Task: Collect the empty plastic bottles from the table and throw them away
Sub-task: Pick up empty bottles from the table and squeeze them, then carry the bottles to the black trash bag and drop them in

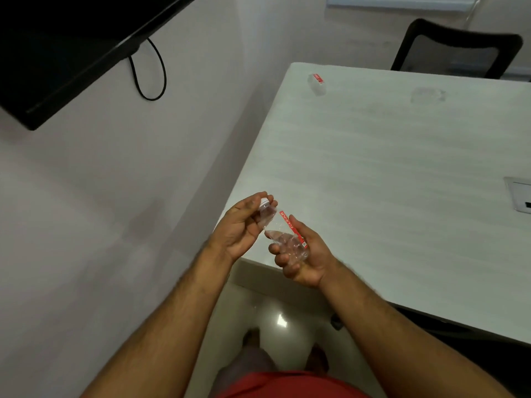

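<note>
Our red shirt [290,384] at bottom edge, our right hand [304,254] gripping crushed clear bottle [283,231] mid-frame, left hand [244,222] pinching its cap end, over white surface [402,168] corner, second bottle [317,83] lying upper centre.

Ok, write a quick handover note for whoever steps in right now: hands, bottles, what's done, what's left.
Left hand: fingers closed on the cap end of a crushed clear bottle with a red label.
Right hand: gripping the same bottle's body, over the white table's near corner.
Still on the table: a red-labelled bottle near the far edge and another clear bottle to its right.
Done: one bottle picked up.
Left: collect those two, bin all. No bin in view.
</note>
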`<state>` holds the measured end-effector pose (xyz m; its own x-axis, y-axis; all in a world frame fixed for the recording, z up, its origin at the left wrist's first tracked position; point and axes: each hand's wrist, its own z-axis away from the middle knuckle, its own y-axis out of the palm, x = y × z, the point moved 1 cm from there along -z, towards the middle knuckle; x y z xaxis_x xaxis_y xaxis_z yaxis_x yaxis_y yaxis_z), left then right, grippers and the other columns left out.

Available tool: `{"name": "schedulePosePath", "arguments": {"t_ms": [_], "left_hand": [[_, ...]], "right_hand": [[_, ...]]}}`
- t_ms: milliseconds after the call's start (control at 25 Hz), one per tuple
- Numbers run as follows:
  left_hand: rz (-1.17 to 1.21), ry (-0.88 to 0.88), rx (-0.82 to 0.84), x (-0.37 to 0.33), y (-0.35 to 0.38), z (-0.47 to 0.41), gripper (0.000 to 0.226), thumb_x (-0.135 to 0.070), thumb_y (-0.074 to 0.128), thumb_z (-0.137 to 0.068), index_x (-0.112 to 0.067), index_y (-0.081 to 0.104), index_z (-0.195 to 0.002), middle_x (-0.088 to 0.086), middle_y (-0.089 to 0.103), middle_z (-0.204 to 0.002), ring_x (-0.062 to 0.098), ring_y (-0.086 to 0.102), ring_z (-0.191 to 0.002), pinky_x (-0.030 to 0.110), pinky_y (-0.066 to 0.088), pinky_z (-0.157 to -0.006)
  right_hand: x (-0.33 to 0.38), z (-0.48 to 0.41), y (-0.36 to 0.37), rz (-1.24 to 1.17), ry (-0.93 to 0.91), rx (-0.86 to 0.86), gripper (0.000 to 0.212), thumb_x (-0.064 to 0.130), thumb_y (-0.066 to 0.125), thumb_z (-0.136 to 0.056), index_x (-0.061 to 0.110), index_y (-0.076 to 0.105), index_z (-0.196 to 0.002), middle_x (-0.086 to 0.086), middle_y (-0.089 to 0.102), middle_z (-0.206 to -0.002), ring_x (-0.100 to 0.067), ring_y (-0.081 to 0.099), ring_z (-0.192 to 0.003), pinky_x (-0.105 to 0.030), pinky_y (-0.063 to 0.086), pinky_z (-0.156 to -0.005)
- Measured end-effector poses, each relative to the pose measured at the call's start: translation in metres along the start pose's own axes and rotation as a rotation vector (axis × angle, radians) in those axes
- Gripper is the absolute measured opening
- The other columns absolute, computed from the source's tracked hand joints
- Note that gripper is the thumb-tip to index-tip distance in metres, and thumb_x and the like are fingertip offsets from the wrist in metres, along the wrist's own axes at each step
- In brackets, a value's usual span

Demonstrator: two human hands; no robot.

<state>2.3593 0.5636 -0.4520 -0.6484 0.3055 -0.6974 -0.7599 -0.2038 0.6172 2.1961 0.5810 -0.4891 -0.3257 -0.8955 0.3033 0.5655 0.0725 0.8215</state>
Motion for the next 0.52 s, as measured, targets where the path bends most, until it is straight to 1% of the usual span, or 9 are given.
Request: {"name": "schedulePosePath", "arguments": {"t_ms": [40, 80, 120, 200, 240, 320, 400, 480, 520], "left_hand": [[-0.082, -0.008, -0.029, -0.002, -0.009, -0.013, 0.02, -0.009, 0.052, -0.096, -0.005, 0.068, -0.108, 0.014, 0.074, -0.106, 0.023, 0.071, -0.099, 0.037, 0.053, -0.097], [-0.236, -0.008, -0.089, -0.003, -0.02, -0.028, 0.021, -0.01, 0.053, -0.097, -0.006, 0.068, -0.11, 0.015, 0.072, -0.113, 0.024, 0.07, -0.102, 0.036, 0.054, -0.096], [-0.459, 0.0, -0.176, -0.003, -0.033, -0.044, 0.022, -0.01, 0.054, -0.097, -0.009, 0.068, -0.113, 0.015, 0.07, -0.118, 0.024, 0.068, -0.105, 0.035, 0.054, -0.095], [-1.037, 0.05, -0.355, -0.002, -0.058, -0.072, 0.027, -0.017, 0.056, -0.096, -0.013, 0.065, -0.121, 0.011, 0.066, -0.127, 0.025, 0.063, -0.113, 0.035, 0.052, -0.098], [-1.307, 0.079, -0.393, 0.001, -0.068, -0.081, 0.034, -0.025, 0.059, -0.094, -0.014, 0.061, -0.127, 0.01, 0.062, -0.132, 0.026, 0.059, -0.119, 0.036, 0.05, -0.1], [-1.71, 0.035, -0.349, 0.008, -0.083, -0.099, 0.059, -0.045, 0.063, -0.087, -0.017, 0.05, -0.137, 0.009, 0.053, -0.141, 0.029, 0.051, -0.127, 0.041, 0.046, -0.101], [-1.855, -0.118, -0.243, 0.019, -0.094, -0.113, 0.075, -0.059, 0.064, -0.08, -0.016, 0.045, -0.139, 0.01, 0.051, -0.141, 0.031, 0.05, -0.126, 0.042, 0.047, -0.098], [-1.83, -0.203, -0.182, 0.029, -0.099, -0.119, 0.072, -0.058, 0.068, -0.076, -0.014, 0.05, -0.132, 0.01, 0.058, -0.132, 0.03, 0.058, -0.116, 0.04, 0.052, -0.09], [-1.777, -0.199, -0.18, 0.032, -0.1, -0.121, 0.066, -0.054, 0.07, -0.076, -0.014, 0.053, -0.126, 0.01, 0.062, -0.125, 0.028, 0.061, -0.108, 0.039, 0.054, -0.086]], "right_hand": [[0.003, -0.007, -0.001, -0.016, -0.008, -0.053, 0.055, 0.059, 0.056, -0.086, 0.009, 0.066, -0.108, -0.01, 0.066, -0.077, -0.015, 0.065, -0.053, -0.018, 0.047, -0.039], [0.006, -0.017, -0.002, -0.011, -0.035, -0.127, 0.056, 0.06, 0.058, -0.087, 0.009, 0.067, -0.109, -0.01, 0.067, -0.08, -0.015, 0.065, -0.056, -0.02, 0.048, -0.043], [0.009, -0.029, -0.004, 0.022, -0.074, -0.242, 0.057, 0.061, 0.058, -0.087, 0.01, 0.066, -0.112, -0.01, 0.067, -0.083, -0.016, 0.064, -0.059, -0.021, 0.049, -0.047], [0.012, -0.051, -0.007, 0.16, -0.159, -0.525, 0.057, 0.061, 0.055, -0.09, 0.013, 0.061, -0.12, -0.008, 0.069, -0.091, -0.017, 0.065, -0.071, -0.026, 0.054, -0.056], [0.013, -0.06, -0.01, 0.247, -0.179, -0.645, 0.056, 0.061, 0.054, -0.091, 0.015, 0.058, -0.122, -0.007, 0.069, -0.097, -0.02, 0.067, -0.08, -0.03, 0.056, -0.063], [0.014, -0.077, -0.014, 0.346, -0.185, -0.808, 0.053, 0.06, 0.053, -0.092, 0.018, 0.054, -0.124, -0.007, 0.068, -0.11, -0.024, 0.068, -0.095, -0.035, 0.059, -0.074], [0.015, -0.092, -0.018, 0.334, -0.205, -0.899, 0.051, 0.056, 0.055, -0.092, 0.018, 0.052, -0.126, -0.007, 0.065, -0.117, -0.026, 0.067, -0.101, -0.037, 0.06, -0.076], [0.014, -0.1, -0.019, 0.278, -0.238, -0.948, 0.043, 0.052, 0.057, -0.093, 0.018, 0.055, -0.12, -0.004, 0.066, -0.107, -0.024, 0.066, -0.096, -0.039, 0.06, -0.081], [0.013, -0.1, -0.019, 0.254, -0.248, -0.974, 0.037, 0.051, 0.057, -0.094, 0.019, 0.057, -0.112, -0.002, 0.066, -0.101, -0.021, 0.065, -0.091, -0.039, 0.059, -0.082]]}}
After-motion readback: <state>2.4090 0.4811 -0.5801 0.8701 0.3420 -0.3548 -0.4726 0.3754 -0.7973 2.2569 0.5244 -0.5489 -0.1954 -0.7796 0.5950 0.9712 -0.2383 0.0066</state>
